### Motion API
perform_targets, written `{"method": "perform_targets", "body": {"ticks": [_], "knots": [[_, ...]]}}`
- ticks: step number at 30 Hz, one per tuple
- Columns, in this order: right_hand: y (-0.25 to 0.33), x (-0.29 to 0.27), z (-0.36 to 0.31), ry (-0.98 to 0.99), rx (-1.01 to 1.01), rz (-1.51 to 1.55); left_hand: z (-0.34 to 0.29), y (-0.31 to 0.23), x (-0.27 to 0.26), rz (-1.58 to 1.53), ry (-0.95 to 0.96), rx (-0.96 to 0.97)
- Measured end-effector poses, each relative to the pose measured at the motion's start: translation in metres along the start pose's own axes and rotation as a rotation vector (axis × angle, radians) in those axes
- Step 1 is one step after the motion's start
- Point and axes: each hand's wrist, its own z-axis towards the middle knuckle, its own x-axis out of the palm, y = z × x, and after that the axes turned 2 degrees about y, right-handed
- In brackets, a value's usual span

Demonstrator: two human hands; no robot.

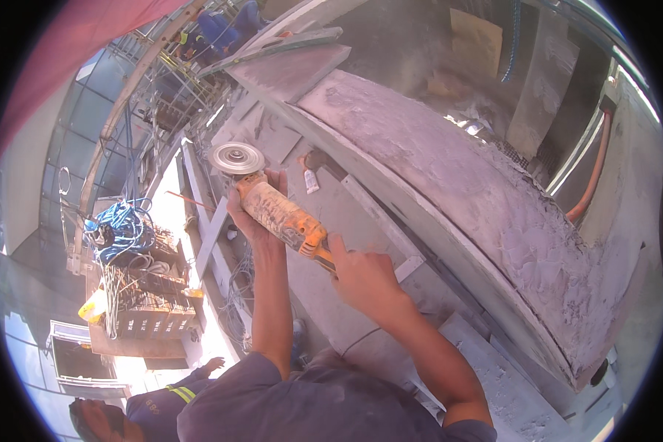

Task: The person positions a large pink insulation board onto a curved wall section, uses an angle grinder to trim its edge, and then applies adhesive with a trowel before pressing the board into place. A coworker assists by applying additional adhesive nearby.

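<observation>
A dusty yellow angle grinder (276,211) is held out in front of me, its round disc (236,158) at the far left end. My left hand (252,221) is wrapped round the front of its body, just behind the disc, with part of the fingers hidden beneath. At the rear end my right hand (365,278) closes on the handle. The disc is held apart from the long curved concrete ledge (449,173) to the right, whose top is coated in rough plaster. Whether the disc spins cannot be told.
Below lie a small white tube (311,181) and planks (379,214) on the dusty floor. Blue rope (125,232) sits on a rack at the left. A co-worker (151,412) is at lower left; other people (217,33) are near scaffolding at the top. An orange hose (595,173) hangs far right.
</observation>
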Motion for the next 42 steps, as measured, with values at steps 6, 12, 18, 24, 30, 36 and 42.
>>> {"method": "perform_targets", "body": {"ticks": [6, 12, 18, 24, 30, 36, 42], "knots": [[0.007, 0.057, -0.019, 0.079, 0.043, 0.137, -0.034, -0.006, -0.053, -0.088, -0.076, -0.159], [0.022, 0.077, -0.015, 0.057, 0.107, 0.040, -0.045, -0.022, -0.104, -0.153, 0.012, -0.382], [0.025, 0.086, 0.020, 0.059, 0.237, -0.021, -0.016, 0.005, -0.127, -0.067, -0.079, -0.448], [0.037, 0.022, 0.105, -0.177, 0.025, -0.082, 0.034, 0.008, -0.168, -0.230, -0.151, -0.474], [0.053, -0.071, 0.234, -0.707, 0.079, -0.200, 0.069, -0.039, -0.205, -0.199, -0.244, -0.429], [0.049, -0.095, 0.290, -0.599, 0.297, -0.208, 0.105, -0.062, -0.248, -0.163, -0.262, -0.397], [0.032, -0.086, 0.316, -0.538, 0.315, -0.124, 0.119, -0.067, -0.272, -0.092, -0.325, -0.373]]}}
